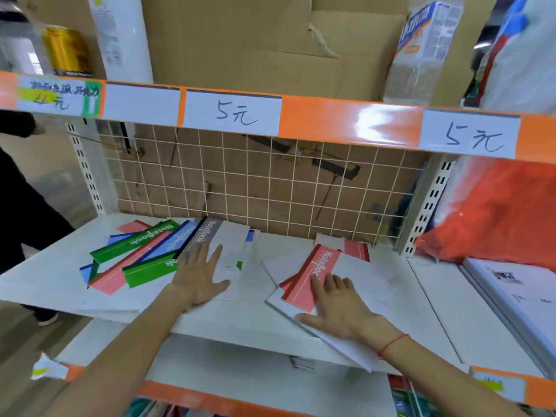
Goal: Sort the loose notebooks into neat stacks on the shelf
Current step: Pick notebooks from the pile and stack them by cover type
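The white shelf [264, 323] runs across the middle of the frame, backed by a wire grid [270, 182] over brown cardboard.

Left hand [200, 276]: flat, fingers straight and spread, palm down at centre frame. It rests on the right edge of a loose pile of notebooks [144, 254] that fans toward the left of the shelf. The pile is unaligned; covers with green, blue, pink and grey bands lie crossed at differing angles, several printed "NoteBook". A grey-banded notebook [207, 233] lies directly beyond the fingertips.

Right hand [337, 305]: also flat and unclenched, fingers extended, pressing down on a second group at centre right. Its fingertips lie on a red-banded notebook [313, 275], which sits skewed on top of white-covered notebooks [370, 284]. The near corner of that group overhangs the front edge of the shelf. A red string [392, 344] circles the right wrist.

Another red-banded notebook [356, 249] lies behind this group, near the grid.

Two handwritten price tags [233, 114] on the orange rail [349, 121] above read "5元". An orange plastic bag [499, 212] occupies the right of the frame.
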A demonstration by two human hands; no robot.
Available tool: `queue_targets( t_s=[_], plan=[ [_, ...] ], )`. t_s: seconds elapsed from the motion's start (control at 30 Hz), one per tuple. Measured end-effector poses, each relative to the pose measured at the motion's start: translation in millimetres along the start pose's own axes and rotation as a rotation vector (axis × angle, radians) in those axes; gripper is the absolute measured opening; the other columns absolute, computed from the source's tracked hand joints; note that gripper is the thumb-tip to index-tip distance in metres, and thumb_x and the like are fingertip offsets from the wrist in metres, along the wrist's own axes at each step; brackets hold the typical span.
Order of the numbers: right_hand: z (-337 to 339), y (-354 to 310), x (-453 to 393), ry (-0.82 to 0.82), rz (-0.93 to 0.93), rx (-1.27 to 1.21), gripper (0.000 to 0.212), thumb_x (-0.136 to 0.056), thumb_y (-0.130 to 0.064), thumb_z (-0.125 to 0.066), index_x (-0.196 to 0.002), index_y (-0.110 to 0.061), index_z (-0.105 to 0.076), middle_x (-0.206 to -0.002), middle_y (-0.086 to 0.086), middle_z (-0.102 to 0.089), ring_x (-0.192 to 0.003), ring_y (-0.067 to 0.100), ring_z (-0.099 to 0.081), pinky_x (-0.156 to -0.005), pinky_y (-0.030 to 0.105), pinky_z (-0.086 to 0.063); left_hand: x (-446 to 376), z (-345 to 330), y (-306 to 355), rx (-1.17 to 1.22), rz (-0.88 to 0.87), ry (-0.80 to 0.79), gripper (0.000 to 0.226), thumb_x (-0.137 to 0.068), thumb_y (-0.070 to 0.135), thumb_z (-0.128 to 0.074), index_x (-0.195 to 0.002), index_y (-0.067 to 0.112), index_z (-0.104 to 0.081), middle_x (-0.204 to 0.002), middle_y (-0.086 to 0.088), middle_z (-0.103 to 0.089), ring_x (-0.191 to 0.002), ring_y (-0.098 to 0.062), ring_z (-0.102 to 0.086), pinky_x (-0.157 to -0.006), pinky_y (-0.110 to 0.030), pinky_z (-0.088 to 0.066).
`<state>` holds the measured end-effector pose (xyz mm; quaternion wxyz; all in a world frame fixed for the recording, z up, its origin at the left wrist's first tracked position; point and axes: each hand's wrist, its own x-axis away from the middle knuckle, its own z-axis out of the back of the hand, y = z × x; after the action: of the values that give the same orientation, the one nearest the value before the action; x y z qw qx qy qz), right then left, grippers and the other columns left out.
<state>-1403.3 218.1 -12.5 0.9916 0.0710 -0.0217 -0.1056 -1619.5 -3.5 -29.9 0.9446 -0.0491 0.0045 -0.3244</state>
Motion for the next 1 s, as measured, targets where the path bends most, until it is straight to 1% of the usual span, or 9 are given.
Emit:
queue_targets(
  t_s=[0.07,0.2,0.47,0.53,0.63,0.7,0.8,0.9,1.0],
  plan=[
    [1,-1,-1,-0.008,0.0,0.015,0.123,-0.058,-0.092,0.005,-0.149,-0.011,-0.011,-0.138,0.016,-0.038,-0.119,0.032,-0.038,-0.105,0.045,-0.026,-5,1,0,-0.003,-0.006,-0.045,0.088,-0.089,0.068,-0.032,-0.151,0.024,0.013,-0.157,-0.012,0.015,-0.145,-0.028,0.014,-0.117,-0.046,0.002],
    [-3,-3,-5,-0.026,0.01,0.02,0.113,-0.062,-0.083,-0.006,-0.15,-0.012,-0.009,-0.135,0.018,-0.04,-0.116,0.031,-0.04,-0.105,0.043,-0.027,-6,-3,-1,0.039,0.011,-0.136,0.086,-0.088,0.072,-0.026,-0.15,0.029,0.016,-0.158,-0.013,0.013,-0.145,-0.026,0.016,-0.117,-0.048,0.006],
    [-3,-22,-10,0.019,0.035,0.098,0.099,-0.073,-0.069,-0.026,-0.149,-0.007,-0.011,-0.127,0.023,-0.049,-0.112,0.034,-0.047,-0.106,0.041,-0.029,3,0,-2,-0.003,-0.037,-0.061,0.086,-0.087,0.07,-0.03,-0.151,0.028,0.008,-0.157,-0.009,-0.009,-0.145,-0.029,-0.003,-0.116,-0.051,-0.002],
    [-5,-27,-9,0.049,0.05,0.123,0.096,-0.073,-0.064,-0.031,-0.147,-0.004,-0.022,-0.118,0.025,-0.055,-0.106,0.035,-0.053,-0.101,0.041,-0.035,6,0,-1,-0.032,-0.06,-0.049,0.084,-0.088,0.068,-0.03,-0.152,0.026,0.004,-0.154,-0.008,-0.016,-0.142,-0.029,-0.009,-0.116,-0.053,-0.004],
    [-6,-35,-4,0.094,0.059,0.178,0.081,-0.07,-0.063,-0.047,-0.126,-0.005,-0.057,-0.084,0.015,-0.067,-0.074,0.028,-0.064,-0.073,0.032,-0.05,11,-5,0,-0.029,-0.084,-0.043,0.079,-0.089,0.061,-0.034,-0.152,0.023,-0.005,-0.149,-0.009,-0.019,-0.14,-0.031,-0.011,-0.114,-0.057,-0.001],
    [-2,-36,-2,0.095,0.068,0.069,0.075,-0.081,-0.058,-0.046,-0.133,-0.005,-0.049,-0.094,0.016,-0.065,-0.084,0.031,-0.063,-0.076,0.033,-0.049,13,-7,0,0.053,-0.096,-0.072,0.079,-0.087,0.059,-0.039,-0.152,0.023,-0.01,-0.146,-0.011,-0.02,-0.14,-0.033,-0.01,-0.113,-0.058,-0.003],
    [6,-32,1,0.084,0.054,-0.057,0.063,-0.095,-0.046,-0.038,-0.144,-0.008,-0.026,-0.114,0.017,-0.058,-0.103,0.033,-0.056,-0.086,0.036,-0.044,16,3,-2,0.137,-0.136,-0.126,0.084,-0.083,0.051,-0.05,-0.151,0.022,-0.011,-0.145,-0.012,-0.021,-0.137,-0.031,-0.019,-0.113,-0.048,-0.019],
    [12,-37,5,0.05,0.063,-0.061,0.056,-0.097,-0.028,-0.04,-0.145,-0.007,-0.021,-0.116,0.018,-0.058,-0.102,0.033,-0.056,-0.083,0.036,-0.044,19,14,-2,0.13,-0.164,-0.179,0.087,-0.082,0.039,-0.057,-0.152,0.023,-0.008,-0.15,-0.011,-0.015,-0.137,-0.03,-0.024,-0.11,-0.04,-0.031],
    [8,-37,8,0.043,-0.005,0.003,0.058,-0.094,-0.016,-0.046,-0.144,-0.005,-0.021,-0.118,0.019,-0.055,-0.106,0.033,-0.054,-0.084,0.038,-0.045,18,15,1,0.02,-0.155,-0.236,0.086,-0.084,0.029,-0.054,-0.152,0.026,-0.001,-0.156,-0.012,-0.004,-0.14,-0.035,-0.019,-0.11,-0.041,-0.033]
  ],
)
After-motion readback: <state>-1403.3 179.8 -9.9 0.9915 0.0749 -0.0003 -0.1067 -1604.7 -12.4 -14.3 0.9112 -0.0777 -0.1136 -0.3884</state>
